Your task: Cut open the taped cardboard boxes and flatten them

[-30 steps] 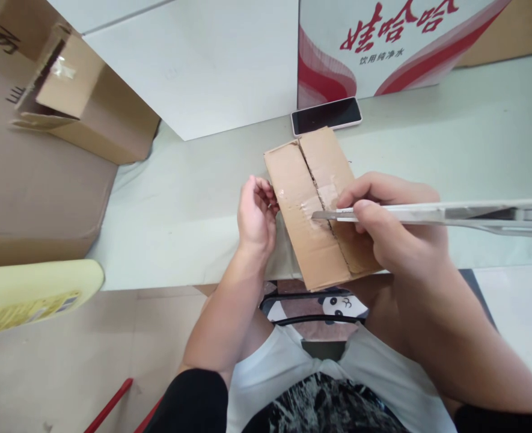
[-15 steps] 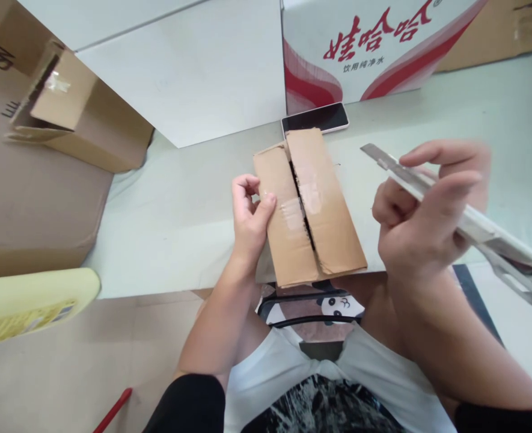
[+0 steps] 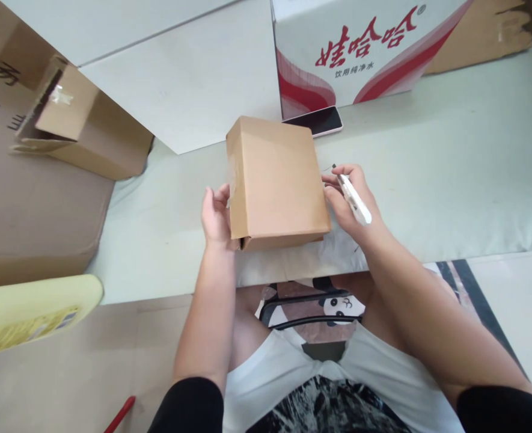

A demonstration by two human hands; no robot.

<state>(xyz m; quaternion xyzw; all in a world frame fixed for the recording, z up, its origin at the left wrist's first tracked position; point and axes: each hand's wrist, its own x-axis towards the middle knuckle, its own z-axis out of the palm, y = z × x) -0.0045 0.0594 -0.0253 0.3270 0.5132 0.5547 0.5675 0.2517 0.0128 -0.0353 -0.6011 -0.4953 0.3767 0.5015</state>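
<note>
A small brown cardboard box (image 3: pixel 279 180) sits in front of me on the cloth-covered table, turned so that a plain face points up and a strip of clear tape shows on its left side. Against that left side rests my left hand (image 3: pixel 216 219), steadying the box, its fingertips partly hidden by it. My right hand (image 3: pixel 349 198) is at the box's right side with fingertips close to or touching it. It is closed around a white utility knife (image 3: pixel 354 201), whose tip points away from me.
Behind the box lies a phone (image 3: pixel 326 121), in front of a white and red carton (image 3: pixel 365 54). A large white box (image 3: pixel 189 78) stands at back left, beside brown cartons (image 3: pixel 98 126). A yellow container (image 3: pixel 35 310) is at the left edge.
The box has been turned over: its taped flaps faced up before, and a plain face does now. My right hand has come left and down to the box with the knife.
</note>
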